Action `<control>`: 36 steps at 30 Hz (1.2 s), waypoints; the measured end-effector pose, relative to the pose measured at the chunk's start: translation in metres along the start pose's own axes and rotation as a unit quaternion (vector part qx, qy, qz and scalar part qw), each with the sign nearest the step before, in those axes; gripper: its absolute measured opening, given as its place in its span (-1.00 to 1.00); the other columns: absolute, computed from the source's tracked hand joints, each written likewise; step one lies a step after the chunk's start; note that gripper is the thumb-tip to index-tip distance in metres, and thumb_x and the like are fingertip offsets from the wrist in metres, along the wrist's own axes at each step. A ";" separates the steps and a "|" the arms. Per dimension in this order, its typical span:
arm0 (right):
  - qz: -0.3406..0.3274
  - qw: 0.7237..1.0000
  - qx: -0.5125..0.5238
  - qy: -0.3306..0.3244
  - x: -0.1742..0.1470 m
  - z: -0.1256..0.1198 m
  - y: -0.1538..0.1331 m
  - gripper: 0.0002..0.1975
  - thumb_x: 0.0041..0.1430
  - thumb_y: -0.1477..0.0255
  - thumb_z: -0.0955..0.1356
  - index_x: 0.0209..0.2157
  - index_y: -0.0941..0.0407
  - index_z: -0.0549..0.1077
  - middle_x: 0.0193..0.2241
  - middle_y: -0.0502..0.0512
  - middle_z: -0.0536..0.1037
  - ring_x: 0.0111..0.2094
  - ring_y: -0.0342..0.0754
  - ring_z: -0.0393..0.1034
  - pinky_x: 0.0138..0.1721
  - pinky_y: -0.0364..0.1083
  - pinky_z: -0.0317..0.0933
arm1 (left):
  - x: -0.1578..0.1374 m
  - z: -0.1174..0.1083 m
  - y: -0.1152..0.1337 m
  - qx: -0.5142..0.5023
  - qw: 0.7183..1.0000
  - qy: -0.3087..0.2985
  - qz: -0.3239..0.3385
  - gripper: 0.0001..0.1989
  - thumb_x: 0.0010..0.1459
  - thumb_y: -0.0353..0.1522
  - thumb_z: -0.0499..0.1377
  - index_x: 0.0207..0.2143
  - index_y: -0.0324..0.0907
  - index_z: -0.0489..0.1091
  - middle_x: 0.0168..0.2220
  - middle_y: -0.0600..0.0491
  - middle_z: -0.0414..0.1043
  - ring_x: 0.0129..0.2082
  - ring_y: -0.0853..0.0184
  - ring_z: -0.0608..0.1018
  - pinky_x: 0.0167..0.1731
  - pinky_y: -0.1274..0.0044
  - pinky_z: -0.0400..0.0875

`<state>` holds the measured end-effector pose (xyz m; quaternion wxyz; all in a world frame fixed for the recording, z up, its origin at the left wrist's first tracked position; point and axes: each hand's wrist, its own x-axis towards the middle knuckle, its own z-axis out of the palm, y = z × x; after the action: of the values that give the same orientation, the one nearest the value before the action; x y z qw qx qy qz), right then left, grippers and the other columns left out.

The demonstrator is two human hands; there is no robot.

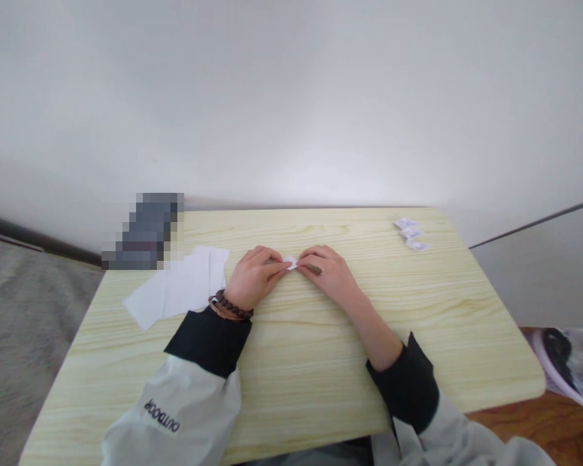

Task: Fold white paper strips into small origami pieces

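White bit of paper [291,262] is sitting between the left hand [253,275] and right hand [329,273]; both are touching it, pinching its sides.

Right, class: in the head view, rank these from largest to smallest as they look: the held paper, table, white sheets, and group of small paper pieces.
1. Table
2. White sheets, together
3. Small paper pieces, as a group
4. Held paper, by its visible part; some is hidden
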<state>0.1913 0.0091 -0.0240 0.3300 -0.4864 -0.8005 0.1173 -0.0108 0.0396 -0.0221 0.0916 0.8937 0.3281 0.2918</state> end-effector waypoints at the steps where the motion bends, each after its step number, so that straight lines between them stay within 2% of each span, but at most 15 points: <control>1: 0.002 1.000 -0.004 -0.001 0.000 -0.001 0.000 -0.88 0.18 0.40 0.34 -0.35 0.10 0.53 -0.30 0.10 0.52 -0.24 -0.05 0.38 -0.16 -0.07 0.27 | 0.000 0.000 0.000 0.002 1.000 -0.002 0.004 -0.82 0.19 -0.35 0.12 -0.25 -0.11 0.53 -0.33 0.00 0.47 -0.30 0.31 0.45 -0.27 0.46 0.36; 5: 0.015 1.000 0.008 0.000 -0.001 -0.002 -0.001 -0.80 0.21 0.34 0.31 -0.34 0.12 0.54 -0.33 0.12 0.46 -0.28 -0.06 0.35 -0.20 -0.08 0.26 | 0.000 0.001 -0.001 -0.001 1.000 0.002 -0.017 -0.81 0.22 -0.36 0.09 -0.21 -0.16 0.49 -0.35 0.00 0.50 -0.31 0.30 0.46 -0.26 0.45 0.37; 11: 0.048 0.997 0.066 0.013 0.000 0.002 0.000 -0.81 0.22 0.35 0.30 -0.32 0.13 0.52 -0.38 0.07 0.45 -0.37 -0.13 0.34 -0.30 -0.13 0.22 | 0.002 0.001 0.000 -0.018 0.999 0.012 -0.031 -0.79 0.21 -0.31 0.10 -0.37 -0.22 0.48 -0.39 -0.01 0.50 -0.32 0.29 0.46 -0.26 0.45 0.38; 17: 0.061 0.998 0.016 -0.023 0.002 0.002 -0.004 -0.81 0.22 0.37 0.30 -0.39 0.13 0.49 -0.46 0.05 0.47 -0.36 -0.09 0.31 -0.28 -0.09 0.15 | 0.003 0.002 0.002 -0.003 0.998 0.007 -0.058 -0.80 0.21 -0.32 0.10 -0.36 -0.22 0.47 -0.40 -0.02 0.48 -0.31 0.26 0.43 -0.25 0.43 0.37; 21: 0.086 0.996 0.015 -0.017 0.004 0.002 -0.006 -0.81 0.21 0.37 0.30 -0.41 0.15 0.47 -0.49 0.04 0.48 -0.40 -0.09 0.30 -0.32 -0.10 0.13 | 0.003 0.003 0.003 -0.010 0.997 -0.011 -0.080 -0.80 0.22 -0.31 0.08 -0.29 -0.22 0.45 -0.34 -0.01 0.52 -0.29 0.25 0.45 -0.21 0.41 0.36; 29: 0.095 0.995 0.004 -0.002 0.005 0.006 -0.008 -0.79 0.22 0.36 0.29 -0.43 0.14 0.47 -0.49 0.05 0.47 -0.39 -0.08 0.31 -0.31 -0.10 0.15 | 0.003 0.007 0.007 0.033 0.993 -0.024 -0.107 -0.72 0.25 -0.28 0.04 -0.17 -0.22 0.48 -0.36 -0.04 0.49 -0.28 0.22 0.42 -0.21 0.37 0.34; 33: 0.113 0.993 0.021 0.028 0.004 0.008 -0.009 -0.81 0.21 0.35 0.29 -0.38 0.14 0.46 -0.40 0.07 0.47 -0.36 -0.10 0.34 -0.30 -0.12 0.19 | 0.003 0.007 0.008 0.033 0.994 -0.004 -0.106 -0.74 0.24 -0.30 0.05 -0.28 -0.19 0.52 -0.41 -0.01 0.47 -0.32 0.25 0.39 -0.25 0.40 0.35; 36: 0.122 0.992 0.020 0.028 0.004 0.009 -0.009 -0.81 0.21 0.34 0.30 -0.38 0.13 0.47 -0.41 0.06 0.49 -0.37 -0.09 0.35 -0.30 -0.11 0.20 | 0.004 0.008 0.009 0.030 0.994 0.006 -0.107 -0.74 0.24 -0.31 0.05 -0.30 -0.20 0.53 -0.41 -0.02 0.47 -0.32 0.25 0.40 -0.25 0.41 0.35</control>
<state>0.1780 0.0091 -0.0249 0.3448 -0.5767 -0.7234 0.1587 0.0007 0.0354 -0.0241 0.0935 0.8542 0.4311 0.2754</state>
